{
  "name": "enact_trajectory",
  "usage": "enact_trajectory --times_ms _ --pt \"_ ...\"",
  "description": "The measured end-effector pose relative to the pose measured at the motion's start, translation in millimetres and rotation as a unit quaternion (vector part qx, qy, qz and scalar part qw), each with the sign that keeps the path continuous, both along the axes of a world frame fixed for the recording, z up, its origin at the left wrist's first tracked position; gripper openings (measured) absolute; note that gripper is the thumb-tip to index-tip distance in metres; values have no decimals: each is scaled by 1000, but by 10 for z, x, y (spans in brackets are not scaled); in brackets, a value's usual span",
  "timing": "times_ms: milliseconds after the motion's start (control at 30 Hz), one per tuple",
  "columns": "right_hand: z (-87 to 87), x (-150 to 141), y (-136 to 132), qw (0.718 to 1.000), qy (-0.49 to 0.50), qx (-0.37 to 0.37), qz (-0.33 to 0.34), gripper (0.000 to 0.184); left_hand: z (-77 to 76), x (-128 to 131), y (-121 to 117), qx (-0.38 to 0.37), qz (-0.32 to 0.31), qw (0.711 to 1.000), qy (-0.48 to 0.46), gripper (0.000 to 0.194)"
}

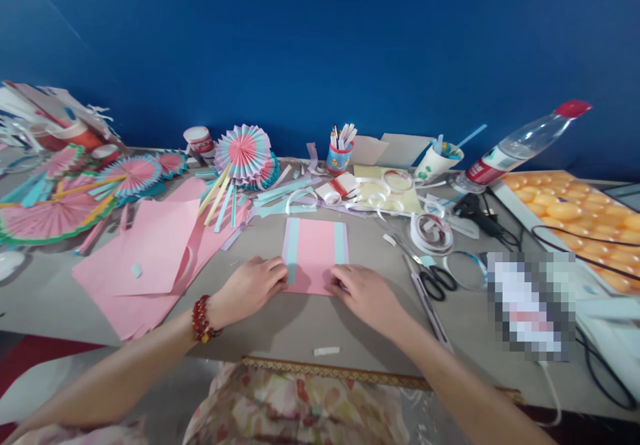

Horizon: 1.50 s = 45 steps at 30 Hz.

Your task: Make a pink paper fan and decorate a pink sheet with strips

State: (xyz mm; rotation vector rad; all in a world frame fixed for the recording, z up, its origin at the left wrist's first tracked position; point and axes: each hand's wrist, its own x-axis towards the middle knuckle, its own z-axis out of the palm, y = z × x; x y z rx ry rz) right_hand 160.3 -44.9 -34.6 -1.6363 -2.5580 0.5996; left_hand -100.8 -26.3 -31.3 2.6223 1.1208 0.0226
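A pink sheet of paper (316, 255) lies flat in front of me, with light blue and lilac bands along its left and right sides. My left hand (257, 277), above a red bead bracelet (202, 319), is closed with its fingertips at the sheet's lower left edge. At the lower right corner, my right hand (361, 291) has curled fingers gripping the paper's near edge. The thumbs are partly hidden. To the right of that hand lie black-handled scissors (434, 279) and a utility knife (427, 305).
Pink sheets (160, 248) lie at left beside folded paper fans (133, 175). Behind the paper are paper strips (290, 191) and a pen cup (340, 158). At right are tape rolls (431, 233), a glue gun (480, 215) and a tilted plastic bottle (520, 148).
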Motion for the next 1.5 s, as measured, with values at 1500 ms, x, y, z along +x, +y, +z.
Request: enact_trajectory --times_ms 1500 --pt "122 225 55 989 121 -75 50 12 9 1 10 10 -9 1000 9 22"
